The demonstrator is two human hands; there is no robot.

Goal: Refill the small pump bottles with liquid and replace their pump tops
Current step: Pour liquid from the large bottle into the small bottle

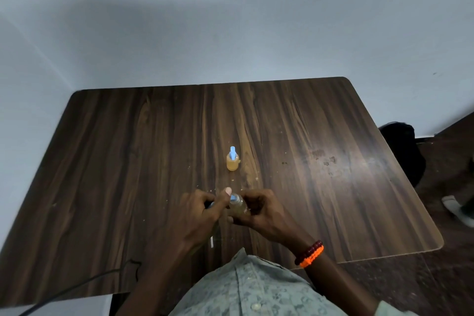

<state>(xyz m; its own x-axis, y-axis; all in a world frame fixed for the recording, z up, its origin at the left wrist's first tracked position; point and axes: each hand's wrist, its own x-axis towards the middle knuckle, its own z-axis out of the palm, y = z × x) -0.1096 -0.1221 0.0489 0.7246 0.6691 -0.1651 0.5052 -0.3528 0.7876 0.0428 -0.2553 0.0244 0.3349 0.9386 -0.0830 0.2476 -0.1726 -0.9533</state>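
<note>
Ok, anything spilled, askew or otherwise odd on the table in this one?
Yes: small pale specks and droplets dot the table between the standing bottle and the hands, and dull smudges mark its right side, like dried spills. The bottle stands upright.

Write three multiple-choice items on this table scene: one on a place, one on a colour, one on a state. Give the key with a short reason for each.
1. Where does the free-standing small bottle stand?
A. Near the middle of the table, beyond the hands
B. At the table's right edge
C. On the floor

2. What colour is the pump top on that standing bottle?
A. Red
B. Light blue
C. Black

3. What is the right hand doing?
A. Lying flat on the table
B. Hanging idle off the table
C. Holding a small clear bottle, tilted toward the left hand

Key: 1 A, it stands alone mid-table past both hands. 2 B, the top is pale blue over amber liquid. 3 C, its fingers curl round the bottle, while the left hand's grip is on a blue part at its neck.
</note>
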